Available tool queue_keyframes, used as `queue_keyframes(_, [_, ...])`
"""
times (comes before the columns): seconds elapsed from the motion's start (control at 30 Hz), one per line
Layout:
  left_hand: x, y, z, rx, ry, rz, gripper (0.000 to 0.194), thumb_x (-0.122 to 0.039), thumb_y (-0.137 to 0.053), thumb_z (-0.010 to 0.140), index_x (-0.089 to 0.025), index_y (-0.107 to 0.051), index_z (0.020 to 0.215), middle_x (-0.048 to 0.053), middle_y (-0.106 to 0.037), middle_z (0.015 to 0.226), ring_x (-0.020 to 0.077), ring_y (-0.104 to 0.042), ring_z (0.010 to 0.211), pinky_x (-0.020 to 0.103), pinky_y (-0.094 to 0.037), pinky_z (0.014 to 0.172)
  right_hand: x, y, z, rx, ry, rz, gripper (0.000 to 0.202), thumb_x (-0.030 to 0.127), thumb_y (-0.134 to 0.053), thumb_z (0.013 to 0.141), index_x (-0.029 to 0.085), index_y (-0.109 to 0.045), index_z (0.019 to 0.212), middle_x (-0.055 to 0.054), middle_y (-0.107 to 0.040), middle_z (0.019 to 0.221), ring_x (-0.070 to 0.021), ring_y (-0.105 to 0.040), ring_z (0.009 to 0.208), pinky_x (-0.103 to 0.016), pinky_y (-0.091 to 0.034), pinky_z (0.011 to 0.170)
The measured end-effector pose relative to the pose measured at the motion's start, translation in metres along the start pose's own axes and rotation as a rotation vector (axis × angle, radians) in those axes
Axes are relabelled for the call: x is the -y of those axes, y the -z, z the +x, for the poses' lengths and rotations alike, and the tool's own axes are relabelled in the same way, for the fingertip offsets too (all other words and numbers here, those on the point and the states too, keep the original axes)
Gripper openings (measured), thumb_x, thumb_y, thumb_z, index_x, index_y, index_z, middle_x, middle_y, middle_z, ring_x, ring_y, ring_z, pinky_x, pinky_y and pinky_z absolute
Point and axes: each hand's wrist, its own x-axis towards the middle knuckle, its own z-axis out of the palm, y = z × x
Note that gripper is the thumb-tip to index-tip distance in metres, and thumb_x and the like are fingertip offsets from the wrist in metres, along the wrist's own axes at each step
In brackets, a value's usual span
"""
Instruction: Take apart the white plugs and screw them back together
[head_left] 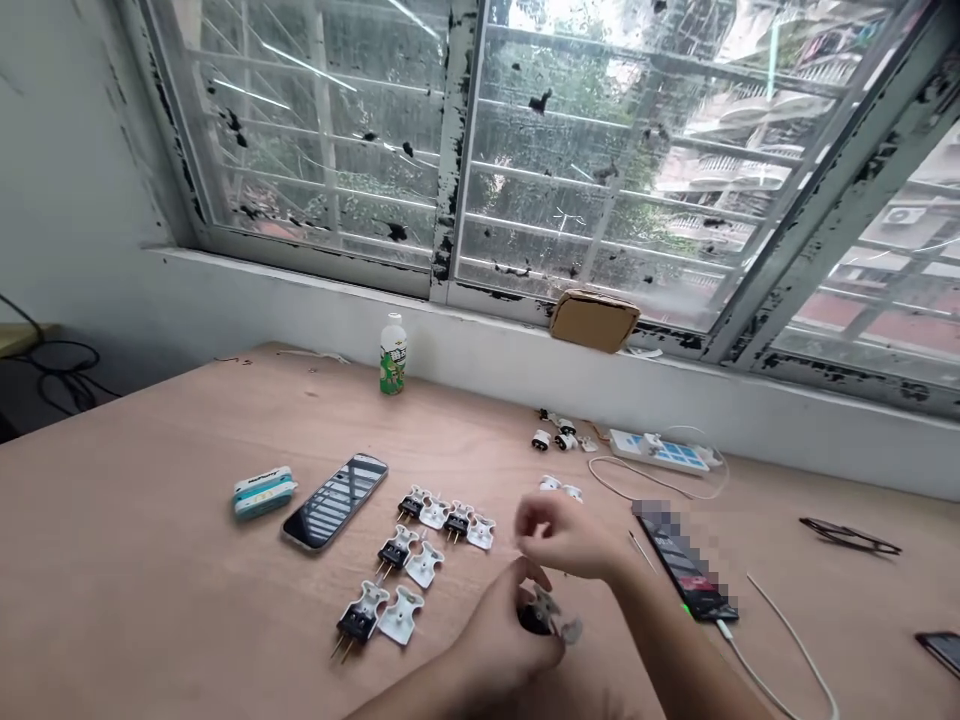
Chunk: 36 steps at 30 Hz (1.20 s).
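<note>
My left hand (504,625) is closed round a power plug (534,618), its black body and a pale, blurred part showing between thumb and fingers. Just above it, my right hand (561,536) has curled fingers; whatever they may pinch is hidden. To the left, opened plugs lie in rows: a black plug core with brass pins (358,622) in a white half-shell sits beside a loose white plug cover (402,614). Several similar sets, such as another black plug core (393,552), lie farther up. White plug pieces (550,483) show behind my right hand.
A phone (336,502) and a teal-white gadget (264,492) lie left. A bottle (392,355) stands by the wall. Right are a screwdriver-like stick (642,551), a cabled phone (682,560), glasses (849,536) and a power strip (664,452). Several round plugs (565,440) lie behind.
</note>
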Motion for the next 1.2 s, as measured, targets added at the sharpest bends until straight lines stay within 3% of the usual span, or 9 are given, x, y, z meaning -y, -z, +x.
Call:
queue_keyframes(0.1, [0.000,0.000,0.004,-0.072,-0.001,0.037,0.043,-0.012,-0.076,0.061,-0.022,-0.050,0.094,-0.007,-0.057,0.070,0.0094,-0.049,0.060,0.022,-0.031,0.053,-0.029,0.007,-0.030,-0.083,-0.023,0.216,0.016,0.034,-0.062,0.075,0.019,-0.058,0.076,0.000,-0.062,0.062,-0.0100,-0.050,0.050,-0.022,-0.040,0.047])
queue_keyframes(0.2, [0.000,-0.002,0.005,-0.092,-0.019,0.056,0.037,-0.011,-0.072,0.064,-0.022,-0.050,0.091,-0.006,-0.059,0.071,0.0100,-0.052,0.063,0.021,-0.033,0.055,-0.050,-0.006,-0.046,-0.170,-0.027,0.370,0.023,0.039,-0.068,0.075,0.018,-0.060,0.075,-0.001,-0.061,0.065,-0.0122,-0.054,0.059,-0.025,-0.043,0.056])
queue_keyframes(0.33, [0.001,-0.003,0.002,-0.095,-0.029,0.105,0.032,-0.009,-0.068,0.067,-0.022,-0.050,0.091,-0.006,-0.059,0.071,0.0114,-0.053,0.066,0.022,-0.034,0.057,-0.063,-0.031,-0.048,-0.262,-0.021,0.518,0.026,0.042,-0.073,0.076,0.018,-0.062,0.073,-0.002,-0.062,0.070,-0.0126,-0.054,0.066,-0.025,-0.043,0.061])
queue_keyframes(0.47, [-0.001,-0.003,-0.001,-0.091,-0.044,0.196,0.027,-0.009,-0.065,0.069,-0.021,-0.053,0.090,-0.004,-0.063,0.074,0.0123,-0.055,0.068,0.022,-0.035,0.058,-0.071,-0.043,-0.046,-0.247,-0.029,0.587,0.028,0.043,-0.074,0.076,0.017,-0.064,0.073,0.000,-0.060,0.063,-0.0116,-0.052,0.059,-0.026,-0.042,0.058])
queue_keyframes(0.63, [-0.009,-0.005,-0.004,-0.116,-0.031,0.258,0.025,-0.011,-0.066,0.071,-0.020,-0.056,0.092,-0.002,-0.066,0.077,0.0141,-0.057,0.070,0.023,-0.037,0.060,-0.074,-0.047,-0.047,-0.220,-0.048,0.595,0.024,0.038,-0.075,0.076,0.016,-0.064,0.073,0.000,-0.060,0.064,-0.0116,-0.052,0.059,-0.025,-0.041,0.058])
queue_keyframes(1.0, [-0.015,-0.008,-0.007,-0.118,-0.028,0.280,0.027,-0.007,-0.061,0.069,-0.019,-0.057,0.092,0.000,-0.067,0.081,0.0159,-0.060,0.076,0.024,-0.041,0.064,-0.055,-0.044,-0.048,-0.250,-0.093,0.465,0.012,0.021,-0.071,0.071,0.016,-0.061,0.068,0.003,-0.055,0.059,-0.0097,-0.047,0.057,-0.022,-0.033,0.052])
queue_keyframes(1.2, [-0.014,-0.008,-0.007,-0.149,0.000,0.254,0.025,-0.012,-0.064,0.072,-0.020,-0.056,0.093,-0.001,-0.067,0.077,0.0131,-0.058,0.068,0.022,-0.040,0.059,-0.061,-0.043,-0.051,-0.258,-0.060,0.425,0.016,0.031,-0.070,0.078,0.016,-0.064,0.077,0.001,-0.056,0.065,-0.0105,-0.046,0.058,-0.024,-0.035,0.054])
